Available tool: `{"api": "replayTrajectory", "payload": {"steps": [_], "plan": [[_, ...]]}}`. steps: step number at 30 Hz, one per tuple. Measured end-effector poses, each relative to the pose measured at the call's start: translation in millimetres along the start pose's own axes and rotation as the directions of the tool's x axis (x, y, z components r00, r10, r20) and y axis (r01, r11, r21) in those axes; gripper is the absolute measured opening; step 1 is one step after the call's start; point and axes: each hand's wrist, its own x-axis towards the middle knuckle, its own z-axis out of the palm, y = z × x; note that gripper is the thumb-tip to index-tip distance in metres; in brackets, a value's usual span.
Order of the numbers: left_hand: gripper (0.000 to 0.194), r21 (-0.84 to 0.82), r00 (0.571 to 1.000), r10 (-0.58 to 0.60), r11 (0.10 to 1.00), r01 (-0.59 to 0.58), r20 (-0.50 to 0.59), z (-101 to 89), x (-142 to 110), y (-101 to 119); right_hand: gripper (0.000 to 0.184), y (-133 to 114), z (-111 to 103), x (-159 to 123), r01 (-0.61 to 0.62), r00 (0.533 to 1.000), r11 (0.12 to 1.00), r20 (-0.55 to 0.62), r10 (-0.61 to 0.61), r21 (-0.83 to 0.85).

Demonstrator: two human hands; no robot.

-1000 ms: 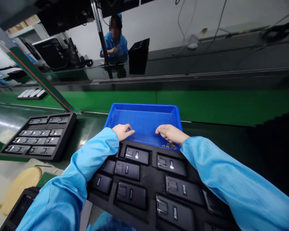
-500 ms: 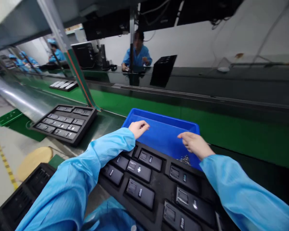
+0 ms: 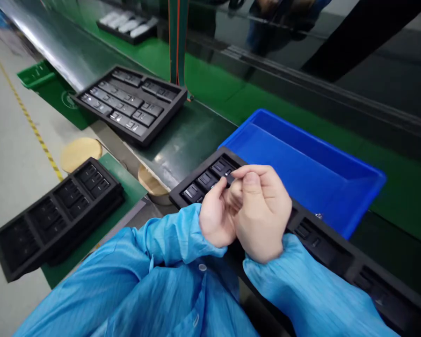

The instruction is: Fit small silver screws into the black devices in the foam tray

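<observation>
Half curled, the left hand (image 3: 215,217) is meeting the curled right hand (image 3: 263,215), hiding part of the black tray (image 3: 210,163); can't tell what's inside. Guessing they're handling something small; next move's needing precision.

Left hand (image 3: 215,216) cupped, palm inward; right hand (image 3: 263,213) curled close against it; forearms (image 3: 312,276) angled inward.

Black tray (image 3: 176,193) lies aslant, dark cases (image 3: 205,179) in its compartments
</observation>
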Motion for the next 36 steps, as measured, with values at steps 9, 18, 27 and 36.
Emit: {"api": "replayTrajectory", "payload": {"steps": [9,18,27,36], "plan": [[0.054,-0.295,0.996,-0.083,0.952,0.083,0.014,-15.2,0.6,4.8,0.011,-1.4,1.2,-14.2,0.027,1.000,0.999,-0.011,-0.027,0.029],[0.050,-0.362,0.972,-0.229,0.903,0.229,0.045,-14.0,-11.0,10.3,0.043,-17.4,-8.3,-17.9,-0.055,0.989,0.991,0.131,0.071,-0.119],[0.054,-0.207,0.947,-0.194,0.946,0.250,0.257,-31.5,-11.8,17.1,0.012,-25.3,-33.4,-13.8,0.300,0.947,0.855,0.239,-0.214,-0.423],[0.065,-0.213,0.926,-0.235,0.929,0.303,0.296,-33.4,-12.5,15.3,0.008,-24.3,-57.8,7.7,0.721,0.678,0.311,0.724,-0.129,-0.619]]}}
